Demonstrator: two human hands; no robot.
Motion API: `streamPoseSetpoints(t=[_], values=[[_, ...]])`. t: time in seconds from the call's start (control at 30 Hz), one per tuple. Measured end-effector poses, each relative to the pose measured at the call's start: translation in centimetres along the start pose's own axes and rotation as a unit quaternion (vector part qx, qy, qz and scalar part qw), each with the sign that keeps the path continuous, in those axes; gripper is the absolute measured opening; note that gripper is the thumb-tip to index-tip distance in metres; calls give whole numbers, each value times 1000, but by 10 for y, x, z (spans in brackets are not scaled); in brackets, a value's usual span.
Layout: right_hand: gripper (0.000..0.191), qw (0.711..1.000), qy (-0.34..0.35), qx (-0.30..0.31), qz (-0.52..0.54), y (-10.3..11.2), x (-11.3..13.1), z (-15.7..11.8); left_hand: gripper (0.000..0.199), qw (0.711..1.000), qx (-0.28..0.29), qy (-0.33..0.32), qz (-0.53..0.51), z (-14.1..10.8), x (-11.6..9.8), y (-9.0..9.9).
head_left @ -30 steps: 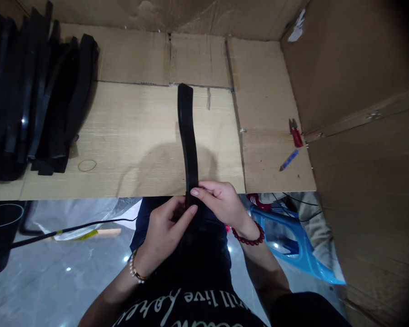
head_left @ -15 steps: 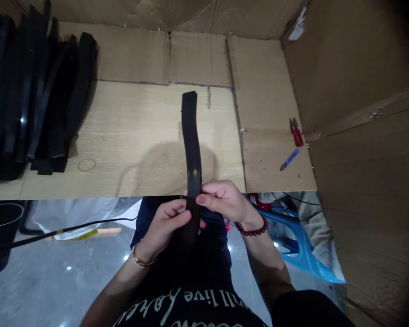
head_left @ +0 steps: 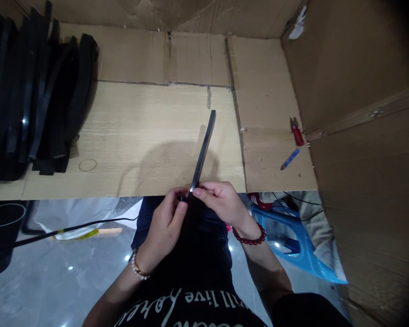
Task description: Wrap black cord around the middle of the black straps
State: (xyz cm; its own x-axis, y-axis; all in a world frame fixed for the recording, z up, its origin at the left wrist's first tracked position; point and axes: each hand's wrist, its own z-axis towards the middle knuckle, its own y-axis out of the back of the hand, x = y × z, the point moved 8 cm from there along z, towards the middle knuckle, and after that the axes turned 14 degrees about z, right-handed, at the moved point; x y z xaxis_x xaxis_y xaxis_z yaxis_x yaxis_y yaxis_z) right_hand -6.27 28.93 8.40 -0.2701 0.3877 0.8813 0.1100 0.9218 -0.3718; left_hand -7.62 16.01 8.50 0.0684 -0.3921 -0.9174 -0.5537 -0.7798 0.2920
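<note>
A long black rubber strip (head_left: 202, 150) stands up from between my two hands, turned edge-on and leaning right over the pale wood board (head_left: 139, 141). My left hand (head_left: 165, 222) pinches its lower end from the left. My right hand (head_left: 221, 204) pinches it from the right, with the fingertips close to the left hand's. The strip's lowest part is hidden by my fingers and lost against my dark clothes. Both hands are at the board's front edge.
A heap of black rubber strips (head_left: 51, 100) lies at the board's left, with a thin rubber band (head_left: 87, 165) near it. Red snips (head_left: 297, 134) and a blue marker (head_left: 290, 159) lie at the right. Cardboard walls (head_left: 354, 68) surround the board. A blue plastic object (head_left: 286, 240) sits below right.
The strip has rotated from showing its flat face to showing its narrow edge, and its top now leans right. Both hands still hold it.
</note>
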Motion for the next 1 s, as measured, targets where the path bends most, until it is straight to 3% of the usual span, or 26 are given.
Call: streamPoseSetpoints(t=[0.1, 0.2, 0.4, 0.57, 0.73, 1.0], values=[[35, 1000, 2, -8, -5, -5, 2, 0, 18, 982, -58, -61, 168, -6, -24, 18], [33, 1000, 1, 10, -1, -11, 6, 1, 13, 975, -68, -92, 191, -10, -34, 23], [42, 999, -5, 27, -38, -11, 12, 2, 8, 999, -40, -10, 25, -7, -14, 30], [42, 998, 19, 59, -8, -16, 19, 3, 13, 992, -32, 68, -99, -5, 4, 27], [30, 992, 18, 119, 44, -25, 22, 1, 18, 970, 17, 93, -225, -4, 10, 11], [30, 984, -20, 121, 131, -25, 8, 2, 29, 902, 77, 178, -386, 0, 17, -22]])
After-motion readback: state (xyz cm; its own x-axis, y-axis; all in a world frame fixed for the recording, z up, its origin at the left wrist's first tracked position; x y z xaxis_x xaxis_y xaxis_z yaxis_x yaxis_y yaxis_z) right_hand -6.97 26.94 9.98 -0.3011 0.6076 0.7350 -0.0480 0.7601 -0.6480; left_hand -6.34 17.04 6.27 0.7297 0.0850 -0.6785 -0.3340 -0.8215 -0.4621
